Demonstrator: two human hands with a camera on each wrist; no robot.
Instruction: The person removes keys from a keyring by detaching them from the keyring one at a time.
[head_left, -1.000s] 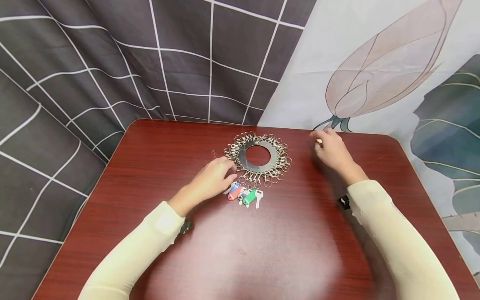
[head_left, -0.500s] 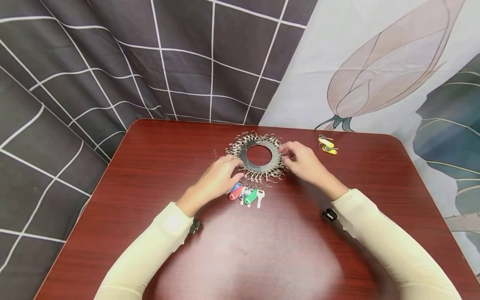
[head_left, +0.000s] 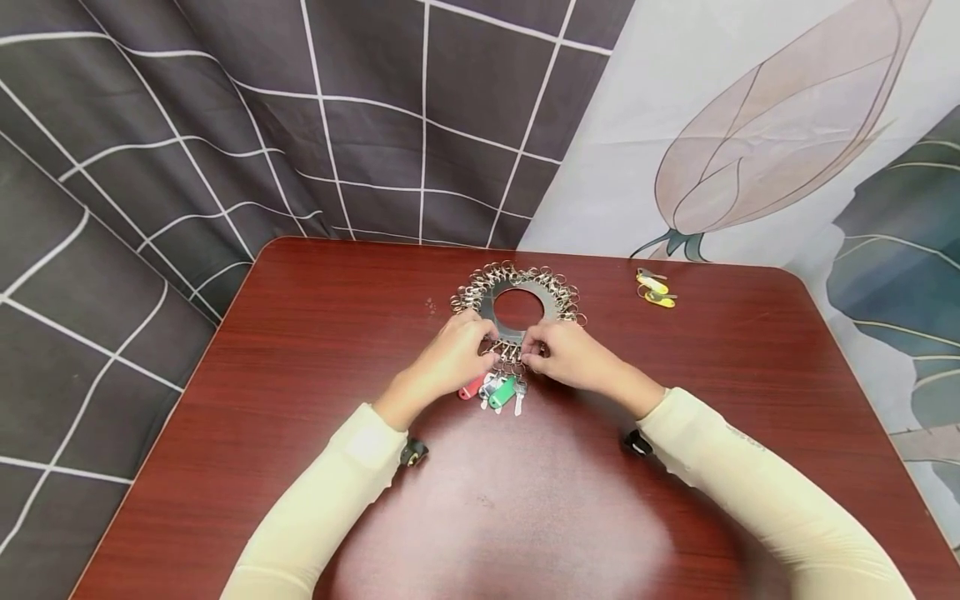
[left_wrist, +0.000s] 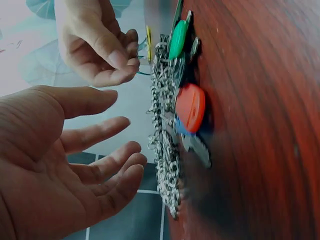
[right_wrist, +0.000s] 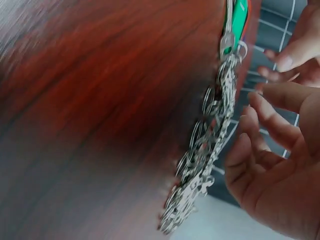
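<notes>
Fingers loosely bent and empty, the left hand (head_left: 456, 354) and right hand (head_left: 573, 354) hovered by the flat grey ring (head_left: 486, 308) of silvery metal clips (head_left: 565, 297) on the red-brown worktop (head_left: 337, 304); careless brushing risked tangling.

Right hand (right_wrist: 280, 160): fingers loosely bent, just beside the metal clasps (right_wrist: 227, 95).
Left hand (right_wrist: 302, 57): near the right hand's fingertips.
Green tag (right_wrist: 241, 24): near the left hand, with a silver key (right_wrist: 228, 42).
Tabletop (right_wrist: 110, 100): reddish, across the clasps from both hands.
Gridded backdrop (right_wrist: 275, 30): behind both hands.
</notes>
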